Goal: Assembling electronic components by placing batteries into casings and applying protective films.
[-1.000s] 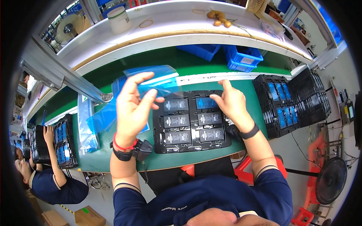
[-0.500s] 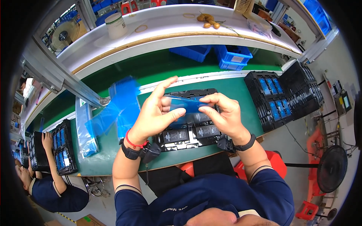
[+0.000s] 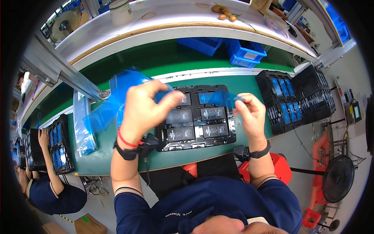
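Observation:
My right hand [image 3: 251,111] pinches the edge of a translucent blue film [image 3: 223,99] between thumb and fingers. The film stretches leftward over the upper right of a black plastic tray [image 3: 194,146]. Flat black battery packs [image 3: 215,130] with pale print lie in the tray's pockets. One pocket at the tray's middle left looks smeared, so I cannot make out what is there. My left hand [image 3: 146,109] hovers at the tray's left side, thumb pointing right; motion blurs its fingers. Behind it lies a loose pile of blue film sheets [image 3: 124,84], partly hidden.
A clear plastic bag [image 3: 83,136] lies left of the pile. Black trays with blue-covered packs [image 3: 286,97] stand at the right. Blue bins [image 3: 245,54] sit under the white shelf [image 3: 171,21]. At far left, a co-worker's hand [image 3: 43,138] touches other trays. A metal post [image 3: 74,76] rises nearby.
Both hands held the blue film between them over the tray; they have moved apart. The left hand went left, and the right hand went right with the film. More of the tray shows.

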